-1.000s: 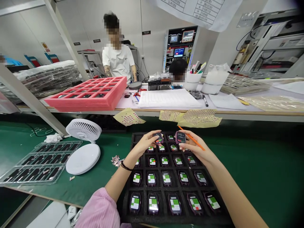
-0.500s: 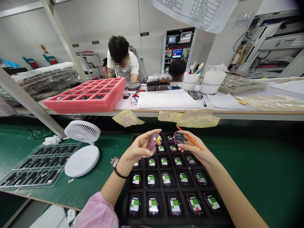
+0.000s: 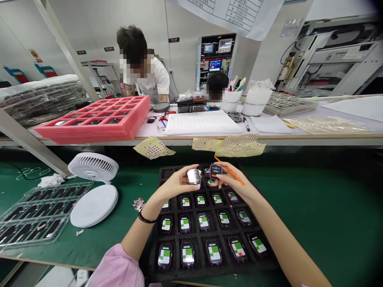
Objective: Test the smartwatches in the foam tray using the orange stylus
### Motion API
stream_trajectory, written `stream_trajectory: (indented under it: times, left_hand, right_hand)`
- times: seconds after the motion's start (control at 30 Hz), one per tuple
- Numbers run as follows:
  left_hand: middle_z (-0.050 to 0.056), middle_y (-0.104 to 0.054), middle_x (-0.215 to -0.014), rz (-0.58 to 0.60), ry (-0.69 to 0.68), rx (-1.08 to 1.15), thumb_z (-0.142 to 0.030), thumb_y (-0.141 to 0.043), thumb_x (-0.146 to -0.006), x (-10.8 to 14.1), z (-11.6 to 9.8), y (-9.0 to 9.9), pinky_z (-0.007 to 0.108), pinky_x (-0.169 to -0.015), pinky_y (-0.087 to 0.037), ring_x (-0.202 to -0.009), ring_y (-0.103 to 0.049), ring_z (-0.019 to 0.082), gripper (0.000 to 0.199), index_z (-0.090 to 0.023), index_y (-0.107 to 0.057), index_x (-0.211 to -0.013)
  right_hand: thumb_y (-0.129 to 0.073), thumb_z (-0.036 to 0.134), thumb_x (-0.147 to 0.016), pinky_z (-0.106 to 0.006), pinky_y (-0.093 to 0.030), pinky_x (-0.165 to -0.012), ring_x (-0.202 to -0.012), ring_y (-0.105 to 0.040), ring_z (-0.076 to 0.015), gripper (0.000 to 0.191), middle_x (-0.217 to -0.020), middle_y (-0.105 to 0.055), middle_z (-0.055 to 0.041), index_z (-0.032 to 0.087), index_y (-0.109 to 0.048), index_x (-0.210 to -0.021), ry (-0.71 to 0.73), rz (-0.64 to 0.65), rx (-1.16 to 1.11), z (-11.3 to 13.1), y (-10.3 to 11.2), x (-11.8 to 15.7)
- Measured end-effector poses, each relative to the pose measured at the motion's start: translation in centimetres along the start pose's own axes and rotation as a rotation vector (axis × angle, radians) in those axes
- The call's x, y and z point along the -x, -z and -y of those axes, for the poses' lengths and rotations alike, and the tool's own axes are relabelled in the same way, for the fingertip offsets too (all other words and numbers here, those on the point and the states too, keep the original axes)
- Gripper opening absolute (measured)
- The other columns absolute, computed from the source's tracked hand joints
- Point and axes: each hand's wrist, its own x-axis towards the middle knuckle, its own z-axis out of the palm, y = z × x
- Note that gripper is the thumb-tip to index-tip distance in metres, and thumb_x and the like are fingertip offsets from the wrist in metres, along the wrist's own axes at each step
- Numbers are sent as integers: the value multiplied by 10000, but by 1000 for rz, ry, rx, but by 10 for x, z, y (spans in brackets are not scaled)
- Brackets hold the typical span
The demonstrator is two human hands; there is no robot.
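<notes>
Above the far part of a black foam tray [image 3: 191, 234], my left hand [image 3: 178, 181] is closed on a smartwatch body [image 3: 194, 176] whose screen catches bright glare. Just to its right, my right hand [image 3: 231, 177] grips a second smartwatch body [image 3: 216, 170] with a dark screen. An orange stick [image 3: 229, 170], perhaps a thin tool, also lies in the right hand, slanting across the fingers. Several more watch bodies [image 3: 214, 252] sit face up in the tray's compartments, most with green and white screens. My hands hide some of the far compartments.
Left stand a white fan [image 3: 94, 205] and a clear tray of black parts [image 3: 38, 215]. Small scraps [image 3: 139, 204] lie beside the foam tray. On the shelf ahead are a pink foam tray [image 3: 95, 119], papers [image 3: 202, 122] and pen cups [image 3: 231, 100]. A co-worker [image 3: 143, 67] leans beyond it.
The watch in my left hand has turned from its purple edge to its screen. The right-hand watch now shows some red on its screen. The whole view has shifted slightly.
</notes>
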Motion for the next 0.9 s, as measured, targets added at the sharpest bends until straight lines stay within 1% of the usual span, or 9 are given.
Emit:
stream_trajectory:
  times: [0.07, 0.13, 0.2, 0.37, 0.57, 0.67, 0.73, 0.8, 0.9]
  left_hand:
    - [89, -620, -1169, -32, 11, -59, -243, -746, -724, -5, 7, 0, 239, -701, -468, -902, -607, 163, 677, -198, -483, -1346]
    - [93, -612, -1165, -64, 4, -94, -312, -686, -784, -8, 12, 1, 214, -592, -435, -815, -601, 141, 610, -190, -479, -1345]
    - [91, -611, -1159, -78, -11, -110, -336, -661, -803, -9, 14, 1, 205, -551, -414, -775, -592, 128, 570, -185, -495, -1327]
    - [84, -631, -1132, -71, -16, -128, -325, -669, -798, -9, 12, 0, 197, -543, -399, -745, -593, 119, 532, -185, -528, -1291]
    - [80, -633, -1100, -71, 3, -131, -400, -537, -887, -10, 13, -1, 214, -564, -436, -756, -623, 140, 477, -196, -519, -1318]
    - [81, -633, -1109, -62, 0, -145, -392, -548, -880, -10, 15, 1, 220, -568, -438, -764, -627, 148, 479, -201, -519, -1319]
    - [82, -635, -1105, -58, -15, -165, -374, -568, -867, -11, 16, 2, 225, -569, -440, -758, -625, 149, 484, -195, -524, -1314]
    - [83, -636, -1102, -54, -20, -169, -373, -558, -873, -11, 17, 2, 226, -565, -440, -753, -627, 149, 477, -196, -523, -1314]
    - [85, -631, -1109, -37, -14, -146, -379, -559, -875, -11, 19, 3, 219, -552, -432, -776, -633, 154, 500, -209, -491, -1340]
  right_hand:
    - [-665, 314, -821, -311, -531, -598, -700, -650, -169, 338, -965, -616, -40, 252, -565, -1137, 10, 8, -1, 0, 0, 0]
    - [-663, 306, -824, -307, -532, -605, -707, -655, -166, 336, -976, -618, -37, 262, -562, -1141, 12, 17, 2, -1, 0, 1]
    - [-668, 305, -821, -309, -533, -610, -708, -655, -165, 340, -993, -622, -40, 265, -561, -1141, 8, 19, 10, -2, -1, 1]
    - [-652, 347, -830, -312, -534, -592, -664, -656, -159, 296, -981, -635, -45, 252, -582, -1101, -7, -4, -8, -4, -3, 0]
    - [-673, 355, -810, -272, -506, -521, -570, -631, -130, 273, -846, -612, -8, 236, -596, -1043, -38, -67, 17, -2, -4, 0]
    - [-670, 348, -816, -266, -501, -515, -551, -617, -117, 261, -843, -604, -4, 234, -598, -1039, -43, -77, 34, -1, -4, 1]
    - [-647, 356, -834, -275, -506, -521, -563, -624, -128, 244, -834, -605, -9, 237, -596, -1042, -37, -66, 32, -1, -3, 1]
    - [-637, 355, -839, -287, -511, -530, -592, -634, -141, 249, -869, -616, -25, 242, -590, -1055, -27, -42, 29, -1, -2, 1]
    - [-682, 315, -800, -294, -516, -548, -649, -649, -152, 316, -992, -619, -49, 255, -573, -1091, -11, 1, 26, -1, -2, 1]
